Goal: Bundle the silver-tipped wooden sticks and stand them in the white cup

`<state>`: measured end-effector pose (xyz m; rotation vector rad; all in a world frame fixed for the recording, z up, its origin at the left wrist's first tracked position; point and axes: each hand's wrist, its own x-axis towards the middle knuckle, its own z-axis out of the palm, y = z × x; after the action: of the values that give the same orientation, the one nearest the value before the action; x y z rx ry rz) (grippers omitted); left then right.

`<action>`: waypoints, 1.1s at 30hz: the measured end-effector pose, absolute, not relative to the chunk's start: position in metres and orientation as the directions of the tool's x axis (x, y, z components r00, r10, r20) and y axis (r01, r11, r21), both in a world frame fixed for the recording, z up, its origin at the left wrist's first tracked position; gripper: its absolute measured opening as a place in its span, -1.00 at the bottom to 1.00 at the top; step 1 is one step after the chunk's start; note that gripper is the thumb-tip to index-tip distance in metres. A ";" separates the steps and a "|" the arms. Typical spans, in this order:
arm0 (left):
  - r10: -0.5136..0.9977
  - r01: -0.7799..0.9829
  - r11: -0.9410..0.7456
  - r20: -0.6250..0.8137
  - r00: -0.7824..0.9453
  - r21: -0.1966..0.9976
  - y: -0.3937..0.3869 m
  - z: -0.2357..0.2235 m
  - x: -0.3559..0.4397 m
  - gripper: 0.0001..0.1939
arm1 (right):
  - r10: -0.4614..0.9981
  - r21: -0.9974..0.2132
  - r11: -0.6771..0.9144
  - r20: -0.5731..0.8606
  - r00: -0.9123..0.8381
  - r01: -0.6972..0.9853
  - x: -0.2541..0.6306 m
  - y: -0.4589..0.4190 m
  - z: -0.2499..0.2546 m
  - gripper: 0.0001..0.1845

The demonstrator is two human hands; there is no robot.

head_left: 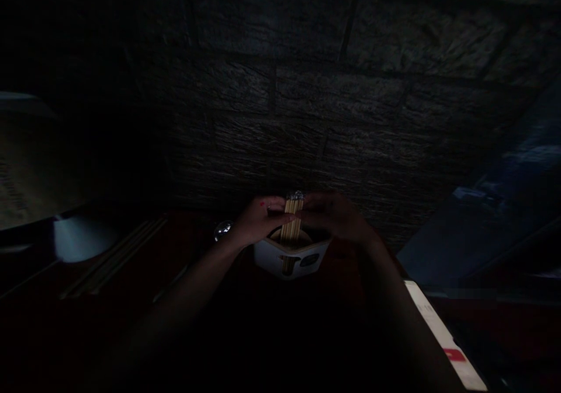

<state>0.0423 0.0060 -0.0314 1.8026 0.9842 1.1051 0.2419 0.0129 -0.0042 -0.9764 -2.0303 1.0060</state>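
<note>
A bundle of pale wooden chopsticks (291,223) with shiny silvery upper ends stands upright in a white open-topped holder (268,258). The holder has a brownish rim and dark shaped cut-outs in its front. From the left, my left hand (258,220) closes on the bundle near its top, the thumb across the front. My right hand (333,216) grips the same bundle from the right; its fingers are partly lost in shadow. The lower ends of the chopsticks are down inside the holder, and some show through a front cut-out.
Several long sticks (120,256) lie on the dark red table at the left, near a pale cup-like object (83,238). A small shiny round object (223,229) is beside my left wrist. A dim brick wall (298,89) rises behind. A white-and-red flat object (442,334) lies at right.
</note>
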 end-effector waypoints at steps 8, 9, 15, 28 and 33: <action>0.904 0.198 -0.374 0.309 0.294 0.906 0.007 -0.029 0.038 -0.75 | 0.811 -0.862 0.416 0.208 -0.546 0.289 0.243 0.012 -0.001 -0.76; 0.904 0.195 -0.374 0.309 0.296 0.907 0.006 -0.028 0.039 -0.76 | 0.810 -0.864 0.414 0.205 -0.550 0.288 0.243 0.012 -0.002 -0.75; 0.898 0.194 -0.378 0.308 0.315 0.905 0.004 -0.029 0.041 -0.80 | 0.800 -0.870 0.398 0.173 -0.574 0.291 0.245 0.016 -0.007 -0.71; 0.905 0.258 -0.392 0.321 0.279 0.883 0.005 -0.023 0.036 -0.79 | 0.790 -0.851 0.431 0.195 -0.581 0.300 0.242 0.013 -0.001 -0.85; 0.892 0.258 -0.424 0.351 0.285 0.868 0.007 -0.027 0.036 -0.83 | 0.796 -0.882 0.399 0.196 -0.573 0.252 0.241 0.013 -0.003 -0.79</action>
<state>0.0359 0.0069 -0.0266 1.8533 1.0344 1.1459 0.2414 0.0133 -0.0029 -0.8909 -2.0417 1.1375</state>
